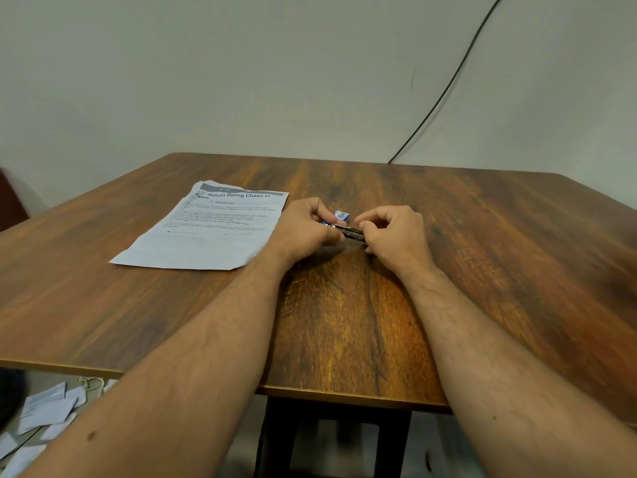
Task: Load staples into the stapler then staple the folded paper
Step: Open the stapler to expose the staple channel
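One small stapler (350, 232) sits low over the table (482, 257), caught between both hands: the left hand (305, 229) curls its fingers round the near end, the right hand (391, 232) pinches the other. Just behind the stapler lies one blue staple box (342, 215). Left of the stapler lies one printed paper (210, 232), flat.

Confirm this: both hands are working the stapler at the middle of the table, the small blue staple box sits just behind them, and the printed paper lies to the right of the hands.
One detail is wrong. In the head view the printed paper lies to the left of the hands, not the right. The rest stands: left hand and right hand hold the stapler on the table, with the blue staple box just behind.
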